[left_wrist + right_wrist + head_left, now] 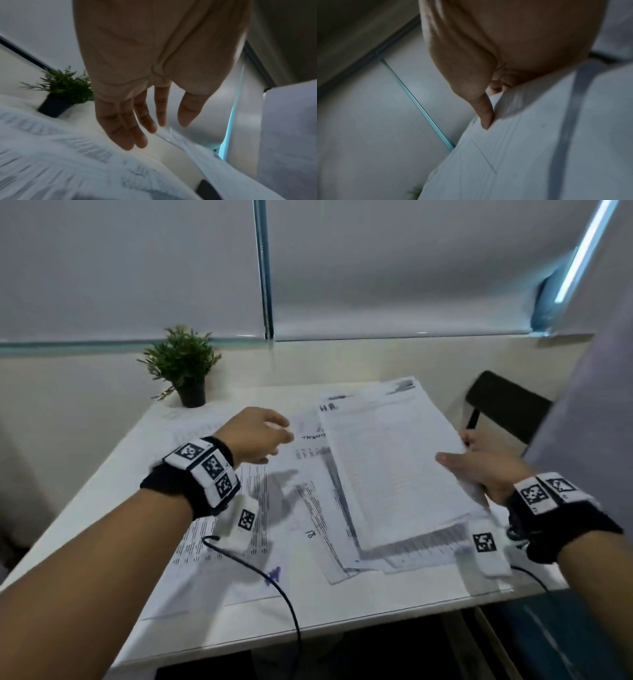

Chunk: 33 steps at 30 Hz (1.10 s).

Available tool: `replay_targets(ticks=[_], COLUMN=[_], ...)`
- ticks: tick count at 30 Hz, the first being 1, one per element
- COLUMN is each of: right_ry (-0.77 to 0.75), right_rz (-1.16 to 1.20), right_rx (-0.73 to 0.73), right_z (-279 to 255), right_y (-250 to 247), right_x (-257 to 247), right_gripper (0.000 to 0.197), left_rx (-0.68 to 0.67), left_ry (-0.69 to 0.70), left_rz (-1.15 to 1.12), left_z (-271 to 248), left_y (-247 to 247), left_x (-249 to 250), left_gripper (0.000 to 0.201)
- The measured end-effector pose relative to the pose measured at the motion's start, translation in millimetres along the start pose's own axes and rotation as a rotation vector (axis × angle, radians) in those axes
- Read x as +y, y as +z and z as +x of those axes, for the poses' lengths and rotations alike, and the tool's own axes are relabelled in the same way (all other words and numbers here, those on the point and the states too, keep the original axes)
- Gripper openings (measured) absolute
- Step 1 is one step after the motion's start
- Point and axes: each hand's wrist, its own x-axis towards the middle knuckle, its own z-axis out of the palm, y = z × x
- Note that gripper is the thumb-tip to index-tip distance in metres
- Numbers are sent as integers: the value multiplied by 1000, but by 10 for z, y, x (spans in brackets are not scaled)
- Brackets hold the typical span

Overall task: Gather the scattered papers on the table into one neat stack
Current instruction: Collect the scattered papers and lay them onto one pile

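Note:
A thick bundle of printed sheets [390, 467] is lifted a little above the white table [102, 484], tilted. My right hand [479, 463] grips its right edge, thumb on top, fingers under it; the right wrist view shows the thumb [484, 115] pressed on the bundle [530, 148]. More printed papers [260, 529] lie spread flat beneath and to the left. My left hand [260, 436] hovers over those loose papers [68, 155] with fingers [123, 128] straight and relaxed, holding nothing.
A small potted plant [185, 368] stands at the table's far left corner. A black chair [507, 409] is beyond the right edge. A black cable [274, 583] trails across the papers from my left wrist. The wall and window blinds sit just behind the table.

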Motion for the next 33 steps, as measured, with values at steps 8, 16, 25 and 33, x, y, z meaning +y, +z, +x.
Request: replay_targets(ticks=[8, 16, 25, 33], right_ry=[238, -129, -433, -456], right_rz=[-651, -644, -898, -1042], right_rx=[-93, -288, -728, -734], right_z=[235, -199, -708, -808], right_y=[63, 787, 2307, 2584], right_x=[515, -624, -1095, -1057], right_gripper=[71, 59, 61, 44], left_rx=[-4, 4, 6, 52], left_ry=[-140, -359, -413, -423], left_rz=[586, 795, 739, 494], left_z=[86, 37, 46, 156], left_y=[-133, -604, -546, -650], left_x=[-649, -1157, -1274, -1357], left_gripper=[33, 59, 77, 113])
